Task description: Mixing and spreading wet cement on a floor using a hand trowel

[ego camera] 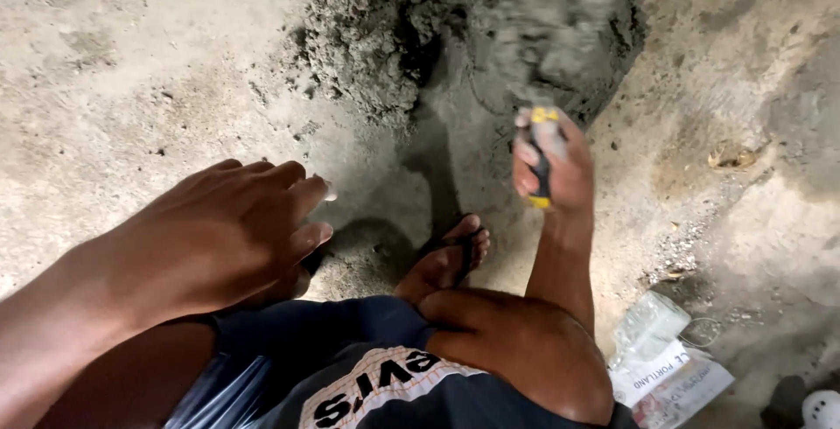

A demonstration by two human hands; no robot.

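Observation:
My right hand (551, 167) is closed around the black and yellow handle of a trowel (540, 145). The trowel's blade is blurred and carries grey mortar over a heap of wet mortar (411, 35) on the ground ahead. My left hand (236, 223) rests near my left knee with its fingers loosely curled and holds nothing. I am crouching: my right knee (525, 346) and my foot in a black sandal (451, 258) show below the hands.
The ground is rough sandy concrete (131, 70). A torn white cement bag (665, 372) lies at the lower right. A small white object (822, 407) sits in the bottom right corner.

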